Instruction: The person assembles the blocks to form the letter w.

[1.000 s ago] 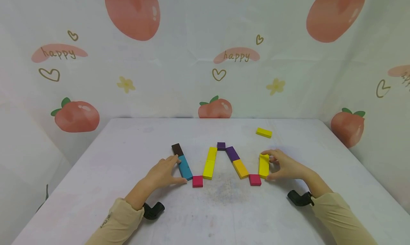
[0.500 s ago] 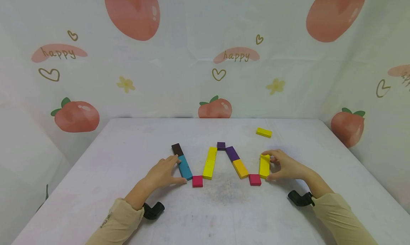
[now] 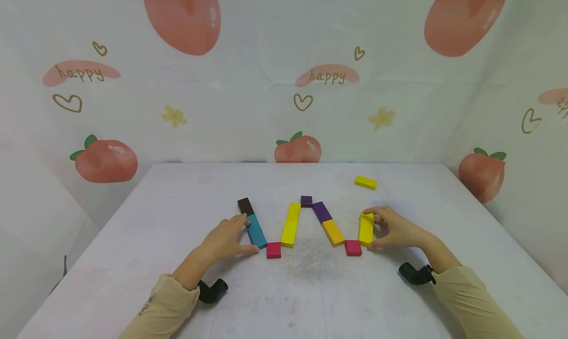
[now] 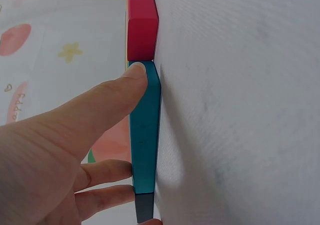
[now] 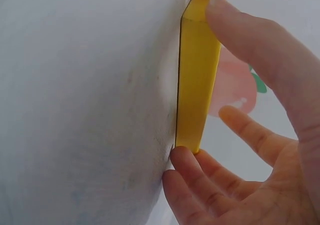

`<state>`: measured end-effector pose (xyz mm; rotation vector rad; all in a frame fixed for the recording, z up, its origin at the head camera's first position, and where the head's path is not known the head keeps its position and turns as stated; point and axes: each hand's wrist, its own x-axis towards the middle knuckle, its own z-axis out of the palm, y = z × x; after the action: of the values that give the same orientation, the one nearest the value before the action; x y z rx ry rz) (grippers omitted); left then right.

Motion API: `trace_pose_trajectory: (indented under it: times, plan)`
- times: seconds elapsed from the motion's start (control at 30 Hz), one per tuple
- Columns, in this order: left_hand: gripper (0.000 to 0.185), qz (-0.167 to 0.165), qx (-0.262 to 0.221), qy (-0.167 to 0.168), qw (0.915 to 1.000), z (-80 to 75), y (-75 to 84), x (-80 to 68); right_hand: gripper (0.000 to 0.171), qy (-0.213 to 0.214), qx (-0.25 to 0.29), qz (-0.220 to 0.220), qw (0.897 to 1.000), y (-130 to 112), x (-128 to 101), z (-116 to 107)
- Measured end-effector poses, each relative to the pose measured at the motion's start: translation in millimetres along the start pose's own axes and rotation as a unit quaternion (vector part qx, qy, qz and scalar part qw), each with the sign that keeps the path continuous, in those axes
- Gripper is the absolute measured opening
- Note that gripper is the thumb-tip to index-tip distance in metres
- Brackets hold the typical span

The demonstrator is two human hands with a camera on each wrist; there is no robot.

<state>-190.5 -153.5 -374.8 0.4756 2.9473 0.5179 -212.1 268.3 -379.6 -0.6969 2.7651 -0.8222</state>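
Note:
At the left end of a zigzag row of flat blocks, my left hand (image 3: 225, 237) holds a blue block (image 3: 256, 230), thumb at its near end and fingers along its outer side. A dark block (image 3: 245, 206) adjoins its far end; in the left wrist view a fingertip touches that dark block (image 4: 144, 206). My right hand (image 3: 395, 228) grips a yellow block (image 3: 366, 229) lengthwise at the row's right end. Its thumb presses the near end, and fingertips meet the far end in the right wrist view. Red square blocks (image 3: 273, 250) sit beside both held blocks.
Between the hands run two yellow blocks (image 3: 291, 224), a small purple block (image 3: 306, 201), a longer purple block (image 3: 322, 211) and an orange block (image 3: 333, 232). A loose yellow block (image 3: 366, 182) lies farther back on the white table (image 3: 199, 181). Behind it hangs a printed cloth (image 3: 239, 107).
Over the last second the right hand and its yellow block have shifted very slightly to the right. The left hand and the other blocks stay in place.

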Motion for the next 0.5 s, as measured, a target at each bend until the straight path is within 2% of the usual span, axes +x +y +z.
trace_pose_trajectory:
  times: [0.5]
  plan:
    - [0.081, -0.001, 0.001, 0.000, 1.0000, 0.8, -0.8, 0.9, 0.077, -0.005, 0.002, 0.010, 1.000, 0.3, 0.6, -2.1]
